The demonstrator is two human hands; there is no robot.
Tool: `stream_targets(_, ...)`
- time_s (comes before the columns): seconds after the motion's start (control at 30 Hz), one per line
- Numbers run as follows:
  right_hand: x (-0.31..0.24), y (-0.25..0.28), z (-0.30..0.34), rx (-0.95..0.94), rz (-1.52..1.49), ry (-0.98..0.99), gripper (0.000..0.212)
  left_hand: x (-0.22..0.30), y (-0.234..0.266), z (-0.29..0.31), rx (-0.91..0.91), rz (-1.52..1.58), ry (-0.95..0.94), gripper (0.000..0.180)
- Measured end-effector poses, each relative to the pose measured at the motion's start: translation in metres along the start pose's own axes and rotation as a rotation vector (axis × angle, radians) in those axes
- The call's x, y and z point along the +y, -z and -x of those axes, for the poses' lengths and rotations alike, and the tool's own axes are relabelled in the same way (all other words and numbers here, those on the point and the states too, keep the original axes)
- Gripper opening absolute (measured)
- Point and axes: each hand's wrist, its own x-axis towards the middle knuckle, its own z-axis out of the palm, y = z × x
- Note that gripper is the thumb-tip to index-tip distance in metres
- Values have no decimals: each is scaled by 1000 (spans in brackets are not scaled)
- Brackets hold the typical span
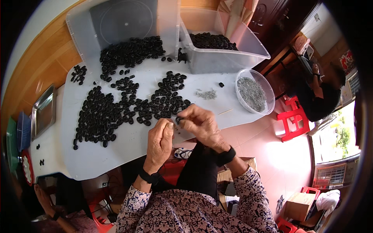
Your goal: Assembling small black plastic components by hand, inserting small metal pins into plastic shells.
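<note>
My right hand [203, 127] is closed in a pinch near the table's front edge. Between its thumb and fingertips shows a small black oval piece [178, 120]. Just left of it my left hand [160, 140] is closed, thumb pressed against the curled fingers; whatever they hold is hidden. The two hands are a little apart. Past them a spread of similar black oval pieces [95, 116] covers much of the table. Small silvery pins [209, 94] lie in a loose pile beyond my right hand, and more fill a round clear tub [271, 109] at the right.
A clear bin [223, 62] with black pieces stands at the back; another bin [81, 35] lies tipped, spilling pieces onto the white table [85, 165]. A metal tray [43, 110] is at left. Another person [324, 91] sits far right beside red stools [293, 120]; another person's hand [43, 198] shows lower left.
</note>
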Motion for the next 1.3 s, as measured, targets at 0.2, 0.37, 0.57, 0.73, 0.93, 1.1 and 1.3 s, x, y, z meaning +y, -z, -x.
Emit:
stream_targets(0.2,-102,51,-92,349,183,447,25,11,12,9,0,72,-24,16)
stream_targets(0.37,-84,28,-103,348,308,345,20,9,18,13,32,16,-121,16)
stream_targets(0.57,-31,-46,-94,-155,860,116,12,-2,22,14,27,26,-135,20)
stream_targets(0.73,-14,-57,-113,-309,1017,473,15,-4,22,14,-1,-20,-176,15)
stream_targets(0.93,-12,-61,-121,-329,1170,346,10,-3,23,15,-5,-40,-212,12)
stream_targets(1.1,-12,-71,-142,-270,1120,427,11,-3,22,13,1,-20,-215,15)
stream_targets(1.3,-9,-78,-150,-395,1077,371,12,-3,22,13,-14,-32,-228,15)
